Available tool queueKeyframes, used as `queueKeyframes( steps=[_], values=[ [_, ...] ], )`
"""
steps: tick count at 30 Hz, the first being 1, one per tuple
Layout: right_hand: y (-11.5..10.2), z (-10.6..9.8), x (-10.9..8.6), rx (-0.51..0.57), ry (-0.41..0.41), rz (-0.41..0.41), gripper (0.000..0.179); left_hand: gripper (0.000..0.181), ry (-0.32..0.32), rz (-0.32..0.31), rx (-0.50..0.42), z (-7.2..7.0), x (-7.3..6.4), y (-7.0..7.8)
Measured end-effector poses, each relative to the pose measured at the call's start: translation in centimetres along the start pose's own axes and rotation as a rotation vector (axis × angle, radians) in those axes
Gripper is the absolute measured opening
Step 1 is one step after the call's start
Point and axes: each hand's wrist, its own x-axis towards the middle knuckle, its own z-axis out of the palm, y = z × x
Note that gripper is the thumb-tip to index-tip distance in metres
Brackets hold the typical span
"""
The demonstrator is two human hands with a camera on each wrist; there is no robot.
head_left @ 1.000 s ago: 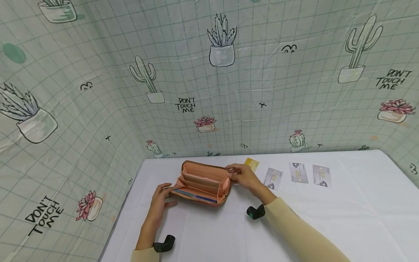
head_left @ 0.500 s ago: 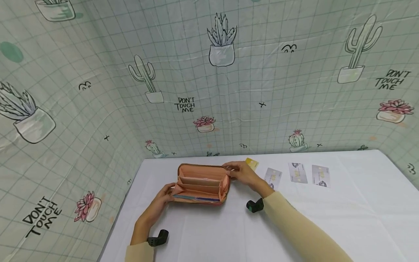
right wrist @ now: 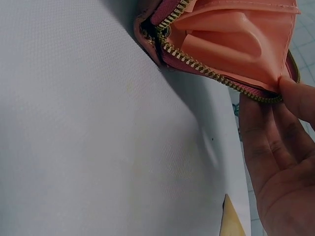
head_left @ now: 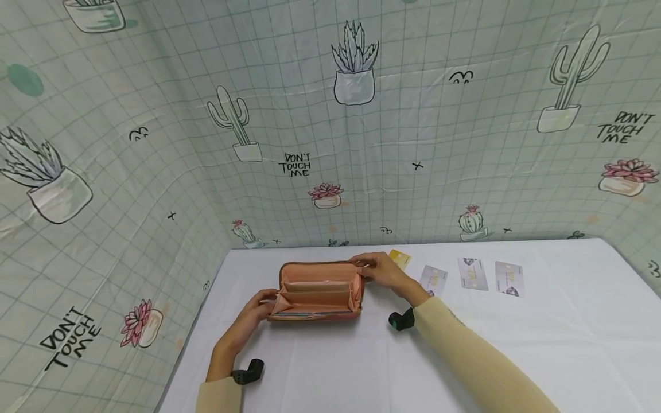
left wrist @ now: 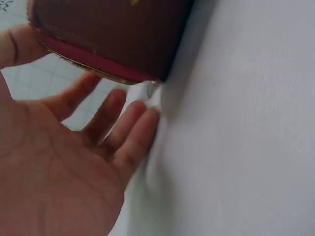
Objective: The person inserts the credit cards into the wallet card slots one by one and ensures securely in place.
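An unzipped long zip-around wallet [head_left: 317,300] with a peach lining stands on the table, its pleated compartments facing me. Edges of cards [head_left: 304,315] show in its front pocket. My left hand [head_left: 251,316] holds the wallet's left end; in the left wrist view the thumb and index finger meet its dark, gold-zipped edge, and the other fingers trail loosely below. At the upper right corner my right hand [head_left: 383,272] pinches the wallet, thumb inside on the lining and fingers behind. The right wrist view shows brass zip teeth [right wrist: 216,77] along that side.
Right of the wallet lie a yellow card [head_left: 399,258], partly behind my right hand, and three silver-grey cards, including a middle card [head_left: 472,274] and a far right card [head_left: 509,279]. A white cloth covers the table [head_left: 330,367]; a cactus-print curtain [head_left: 289,115] hangs behind.
The wallet has turned from a slant to square with me, and less of its front pocket's cards shows. My left hand has moved slightly forward with the wallet's left end; my right keeps its corner.
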Motion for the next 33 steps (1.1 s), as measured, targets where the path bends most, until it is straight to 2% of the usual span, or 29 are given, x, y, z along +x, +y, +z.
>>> queueKeyframes(
  steps=[5,11,14,19,22,29,33],
  values=[
    [0.1,0.0,0.0,-0.019,-0.011,-0.011,0.034,0.068,-0.043,-0.017,0.020,0.1,0.5,-0.2],
    [0.2,0.1,0.0,-0.040,-0.006,-0.018,0.034,0.076,-0.096,0.012,0.019,0.1,0.8,-0.4],
    [0.2,0.0,-0.1,-0.046,-0.002,-0.018,0.033,0.076,-0.143,0.060,-0.017,-0.2,0.8,-0.7],
    [0.2,0.0,-0.4,-0.037,0.010,-0.015,0.033,0.074,-0.253,0.179,-0.106,-0.7,0.7,-1.3],
    [0.3,0.0,-0.4,-0.032,0.012,-0.014,0.033,0.074,-0.289,0.209,-0.159,-1.0,0.6,-1.6],
    [0.5,0.0,-0.3,-0.022,0.002,-0.026,0.033,0.074,-0.332,0.179,-0.211,-1.4,0.6,-2.0],
    [0.4,0.1,-0.3,-0.023,0.008,-0.026,0.033,0.073,-0.348,0.205,-0.207,-1.5,0.7,-2.2]
  ],
)
